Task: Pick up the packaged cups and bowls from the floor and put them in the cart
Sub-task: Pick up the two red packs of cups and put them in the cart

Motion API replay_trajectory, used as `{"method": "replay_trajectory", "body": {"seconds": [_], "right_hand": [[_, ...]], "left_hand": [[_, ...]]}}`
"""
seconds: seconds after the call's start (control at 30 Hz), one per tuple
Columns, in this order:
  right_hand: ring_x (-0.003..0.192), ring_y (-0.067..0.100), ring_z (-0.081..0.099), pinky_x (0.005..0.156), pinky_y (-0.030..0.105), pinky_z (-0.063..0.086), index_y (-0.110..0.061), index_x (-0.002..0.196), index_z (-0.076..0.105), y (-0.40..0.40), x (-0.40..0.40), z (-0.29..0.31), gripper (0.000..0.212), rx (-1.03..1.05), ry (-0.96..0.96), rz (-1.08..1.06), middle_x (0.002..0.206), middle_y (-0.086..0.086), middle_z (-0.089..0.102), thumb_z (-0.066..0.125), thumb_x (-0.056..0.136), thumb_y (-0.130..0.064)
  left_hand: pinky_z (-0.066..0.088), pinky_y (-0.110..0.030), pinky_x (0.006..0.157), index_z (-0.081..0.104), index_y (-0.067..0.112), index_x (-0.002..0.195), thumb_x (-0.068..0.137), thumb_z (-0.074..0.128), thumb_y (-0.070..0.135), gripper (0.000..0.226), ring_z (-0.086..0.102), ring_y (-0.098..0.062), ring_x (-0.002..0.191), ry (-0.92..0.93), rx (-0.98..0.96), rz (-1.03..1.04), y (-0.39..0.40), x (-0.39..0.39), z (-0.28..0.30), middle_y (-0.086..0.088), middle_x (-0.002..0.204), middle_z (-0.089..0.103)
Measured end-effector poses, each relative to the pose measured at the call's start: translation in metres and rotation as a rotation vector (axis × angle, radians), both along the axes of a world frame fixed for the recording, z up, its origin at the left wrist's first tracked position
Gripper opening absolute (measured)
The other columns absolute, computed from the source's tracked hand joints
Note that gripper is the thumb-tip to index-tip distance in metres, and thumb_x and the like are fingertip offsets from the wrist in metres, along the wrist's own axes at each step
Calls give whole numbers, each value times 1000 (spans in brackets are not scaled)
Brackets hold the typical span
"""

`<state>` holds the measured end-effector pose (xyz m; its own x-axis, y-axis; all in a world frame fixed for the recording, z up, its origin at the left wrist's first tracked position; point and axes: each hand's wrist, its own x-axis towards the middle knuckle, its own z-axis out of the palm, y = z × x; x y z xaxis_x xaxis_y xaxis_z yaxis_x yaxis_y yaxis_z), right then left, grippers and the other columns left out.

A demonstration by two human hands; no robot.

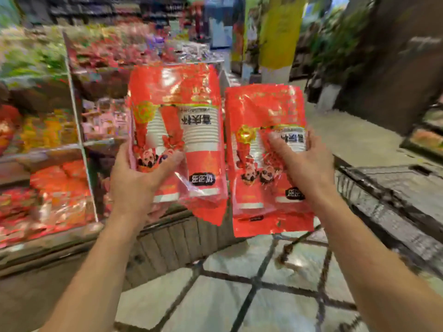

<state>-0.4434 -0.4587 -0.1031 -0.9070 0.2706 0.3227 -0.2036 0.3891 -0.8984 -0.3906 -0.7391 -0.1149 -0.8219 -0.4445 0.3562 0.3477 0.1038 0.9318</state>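
Observation:
I hold two red packages of paper cups upright in front of me, one in each hand. The left cup package shows white stacked cups through red film with cartoon figures; my left hand grips its lower left side. The right cup package looks the same and hangs slightly lower; my right hand grips its right side with the thumb across the front. The cart, dark wire mesh, lies at the right, just beyond and below my right hand. Its inside is blurred.
Store shelves full of red and colourful goods fill the left side, with a grey ribbed base below. Tiled floor with dark lines lies underneath. A yellow pillar and plants stand far ahead.

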Motion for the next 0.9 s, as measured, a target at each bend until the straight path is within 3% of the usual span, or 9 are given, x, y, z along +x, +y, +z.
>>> {"method": "replay_trajectory", "body": {"seconds": [0.13, 0.23, 0.37, 0.47, 0.53, 0.63, 0.83, 0.9], "right_hand": [[85, 1, 71, 82, 32, 59, -30, 115, 67, 154, 26, 14, 53, 10, -15, -88, 95, -13, 75, 80, 77, -64], [87, -2, 68, 82, 30, 56, -33, 118, 63, 258, 51, 16, 53, 31, -38, -210, 96, -18, 72, 79, 78, -64], [87, -3, 68, 84, 30, 56, -43, 110, 59, 374, 84, 12, 42, 10, -75, -331, 93, -22, 70, 80, 79, -61], [82, -8, 64, 73, 20, 51, -39, 118, 59, 443, 102, 5, 48, -20, -104, -432, 91, -24, 67, 79, 80, -59], [79, -10, 65, 71, 18, 50, -39, 119, 60, 483, 106, -5, 50, -48, -113, -492, 92, -24, 68, 80, 79, -60], [78, -12, 66, 71, 19, 53, -37, 121, 62, 539, 98, -22, 54, -65, -125, -560, 94, -21, 71, 80, 77, -63], [82, -3, 68, 72, 24, 54, -31, 125, 63, 651, 26, -48, 56, -37, -159, -577, 95, -16, 72, 78, 80, -60], [78, -5, 68, 67, 19, 51, -30, 124, 63, 686, -13, -56, 53, -29, -189, -563, 95, -16, 72, 78, 82, -58]], "left_hand": [[59, -62, 92, 66, 31, 116, 65, 97, 35, 60, 76, -31, 104, -44, 32, -145, 152, -22, -6, -2, 117, 79], [63, -49, 84, 67, 24, 122, 67, 92, 28, 60, 77, -26, 94, -63, 117, -272, 260, -33, -14, -5, 116, 79], [65, -46, 84, 63, 19, 130, 67, 91, 28, 70, 78, -23, 97, -120, 152, -425, 386, -43, -26, 2, 111, 80], [65, -52, 81, 60, 22, 135, 57, 99, 41, 90, 77, -26, 100, -170, 159, -503, 463, -54, -35, 0, 120, 77], [61, -57, 87, 59, 24, 137, 53, 99, 46, 96, 74, -34, 107, -194, 161, -554, 510, -63, -41, -2, 125, 75], [56, -67, 92, 63, 24, 132, 54, 99, 49, 90, 73, -39, 110, -233, 165, -614, 574, -83, -52, -5, 122, 77], [59, -57, 94, 62, 24, 130, 55, 99, 49, 88, 76, -26, 104, -275, 93, -662, 689, -155, -77, 0, 116, 78], [61, -52, 91, 61, 23, 131, 59, 98, 43, 83, 77, -21, 99, -304, 91, -659, 721, -184, -85, 3, 110, 78]]}}
